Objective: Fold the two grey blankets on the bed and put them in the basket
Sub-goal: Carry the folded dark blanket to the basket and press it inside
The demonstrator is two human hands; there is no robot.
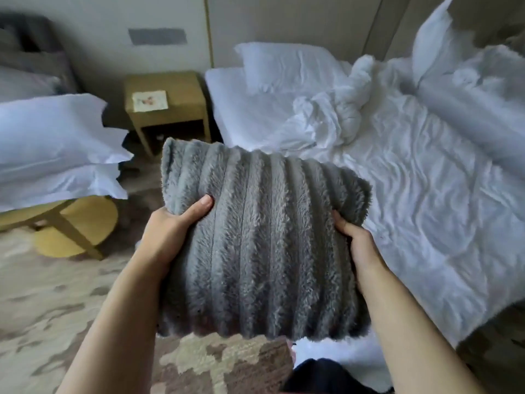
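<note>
A hotel-like bedroom with a patterned carpet (56, 294) underfoot and a rumpled white bed (426, 194) on the right. The folded grey blanket (264, 240) is held up in the air over the carpet, just off the near left side of the bed. The left hand (173, 226) grips its left edge with the thumb laid on top, and the right hand (355, 240) clasps the right edge. It looks plush, ribbed and thick. I'd judge it light but floppy and inclined to spring open, so it is best held at both sides or supported from beneath. On the bed lie a twisted duvet (326, 118) and a pillow (284, 66). Farther off stands a nightstand (167, 106) bearing a card (149, 100). At the left, stacked pillows (54, 143) rest on a round wooden desk (76, 223). No basket or second blanket is in sight. The carpet between looks passable.
</note>
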